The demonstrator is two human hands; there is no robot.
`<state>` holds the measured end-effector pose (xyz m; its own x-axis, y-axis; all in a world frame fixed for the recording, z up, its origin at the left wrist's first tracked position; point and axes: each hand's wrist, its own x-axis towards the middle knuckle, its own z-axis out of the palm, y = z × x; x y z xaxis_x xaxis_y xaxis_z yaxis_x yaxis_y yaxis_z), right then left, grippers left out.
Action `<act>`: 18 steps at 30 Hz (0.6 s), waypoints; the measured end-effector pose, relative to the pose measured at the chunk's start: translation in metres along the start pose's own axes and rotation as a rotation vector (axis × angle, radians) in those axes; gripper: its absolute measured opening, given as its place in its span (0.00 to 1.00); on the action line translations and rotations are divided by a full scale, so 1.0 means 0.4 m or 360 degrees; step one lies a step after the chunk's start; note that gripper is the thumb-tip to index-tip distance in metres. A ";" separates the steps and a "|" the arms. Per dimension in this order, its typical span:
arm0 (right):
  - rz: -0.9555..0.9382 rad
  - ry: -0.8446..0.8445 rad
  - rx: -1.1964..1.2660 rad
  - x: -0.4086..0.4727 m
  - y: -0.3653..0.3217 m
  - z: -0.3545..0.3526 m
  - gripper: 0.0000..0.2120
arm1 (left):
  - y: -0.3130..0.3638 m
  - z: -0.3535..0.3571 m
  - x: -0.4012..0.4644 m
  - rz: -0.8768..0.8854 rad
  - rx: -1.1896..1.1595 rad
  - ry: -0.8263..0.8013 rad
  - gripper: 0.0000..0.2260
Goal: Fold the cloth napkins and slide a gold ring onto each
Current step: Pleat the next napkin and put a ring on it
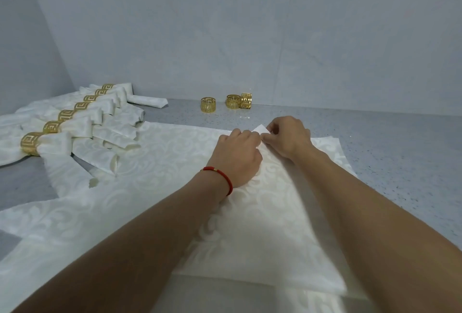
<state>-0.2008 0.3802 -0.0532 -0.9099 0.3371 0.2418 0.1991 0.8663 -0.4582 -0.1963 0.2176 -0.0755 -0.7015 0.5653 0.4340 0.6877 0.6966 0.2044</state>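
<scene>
My grey speckled counter (390, 142) carries white napkins (160, 162) spread flat in front of me, a row of ringed napkins (75, 122) at left — and three loose gold rings (208, 105) by the wall.

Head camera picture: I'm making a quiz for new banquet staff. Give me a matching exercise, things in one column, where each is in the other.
Things:
1. loose gold rings
2. ringed napkins
3. napkin corner
4. red bracelet

Places:
A. on the left wrist
B. pinched between the left hand and right hand
C. far side of the counter, by the wall
D. in a row at the left

Pairs: 1-C, 2-D, 3-B, 4-A
</scene>
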 end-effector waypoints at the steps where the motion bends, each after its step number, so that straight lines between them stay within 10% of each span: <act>1: 0.0008 0.0006 0.0071 -0.001 -0.002 -0.003 0.03 | 0.001 -0.003 0.001 -0.0018 -0.0023 -0.0002 0.10; 18: -0.0492 0.0095 0.0068 -0.080 0.026 -0.016 0.10 | -0.022 -0.051 0.098 -0.0658 -0.0607 -0.0059 0.11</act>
<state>-0.1672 0.3806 -0.0602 -0.9017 0.0825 0.4245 -0.1000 0.9152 -0.3903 -0.2258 0.2246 -0.0423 -0.9284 0.2989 0.2207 0.3680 0.6584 0.6565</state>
